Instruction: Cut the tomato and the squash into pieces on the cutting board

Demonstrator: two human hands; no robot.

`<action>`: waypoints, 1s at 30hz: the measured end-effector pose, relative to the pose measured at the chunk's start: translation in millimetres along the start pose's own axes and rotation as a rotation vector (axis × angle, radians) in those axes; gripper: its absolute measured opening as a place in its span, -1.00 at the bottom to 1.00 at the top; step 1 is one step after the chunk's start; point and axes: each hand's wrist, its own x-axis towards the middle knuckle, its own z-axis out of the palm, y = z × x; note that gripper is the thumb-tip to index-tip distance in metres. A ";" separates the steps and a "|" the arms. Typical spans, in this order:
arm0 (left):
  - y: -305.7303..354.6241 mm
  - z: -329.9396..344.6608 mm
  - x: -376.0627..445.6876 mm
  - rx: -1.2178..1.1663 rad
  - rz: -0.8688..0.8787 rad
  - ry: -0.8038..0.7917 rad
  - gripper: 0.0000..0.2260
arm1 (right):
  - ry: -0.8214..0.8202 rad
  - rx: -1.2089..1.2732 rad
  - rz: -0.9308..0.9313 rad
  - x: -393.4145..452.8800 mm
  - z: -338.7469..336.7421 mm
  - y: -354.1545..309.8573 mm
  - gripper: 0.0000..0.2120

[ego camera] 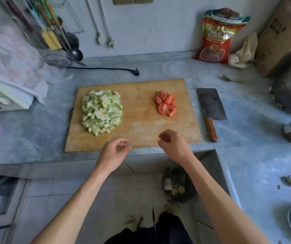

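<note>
Wooden cutting board (pixel 137 118) lying flat on the grey surface (pixel 53 124), carrying both heaps well apart, likely so the two stay unmixed: pale green squash (pixel 101 111) pieces piling at the left, red tomato (pixel 166 105) pieces sitting toward the right. Resting just beside the board's right edge, a cleaver (pixel 211 110), handle pointing toward the person for easy pickup. Hovering over the near edge, left hand (pixel 114 153) and right hand (pixel 173 146), both loosely curling, holding nothing. Looking finished, judging by the heaps

Pale green-and-white squash pieces (pixel 102 112) and red tomato pieces (pixel 165 106) lie on a tan wooden cutting board (pixel 141 131); the cleaver (pixel 211 110) has a reddish-brown handle.
</note>
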 end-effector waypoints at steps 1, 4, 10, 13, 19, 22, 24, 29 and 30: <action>5.5 -4.5 2.2 -0.003 -0.024 0.055 -0.89 | -0.023 -0.002 -0.041 12.3 -7.7 -6.6 -0.76; 15.6 -17.8 -0.7 -0.028 -0.053 0.163 -0.88 | -0.064 0.007 -0.136 33.3 -15.4 -19.6 -0.77; 21.0 -50.9 -2.6 0.007 -0.024 0.278 -0.84 | -0.089 0.037 -0.258 56.7 -17.1 -55.1 -0.81; 18.4 -73.0 13.4 -0.006 0.012 0.323 -0.86 | -0.064 0.036 -0.303 69.1 -16.6 -73.0 -0.82; -12.1 -100.1 42.2 -0.042 -0.012 0.275 -0.88 | -0.046 -0.036 -0.253 79.8 9.7 -93.9 -0.82; -41.6 -102.1 54.5 -0.157 -0.177 0.276 -0.87 | -0.058 -0.040 -0.165 83.9 31.9 -92.1 -0.83; -55.3 -103.7 58.9 -0.374 -0.335 0.310 -0.85 | -0.057 -0.030 -0.106 83.7 45.4 -91.3 -0.83; -75.9 -119.9 76.8 -0.962 -0.671 0.282 -0.76 | -0.081 -0.032 0.003 80.0 87.3 -98.3 -0.86; -75.4 -120.1 81.1 -1.050 -0.697 0.282 -0.78 | -0.084 -0.039 0.012 78.9 93.1 -100.2 -0.85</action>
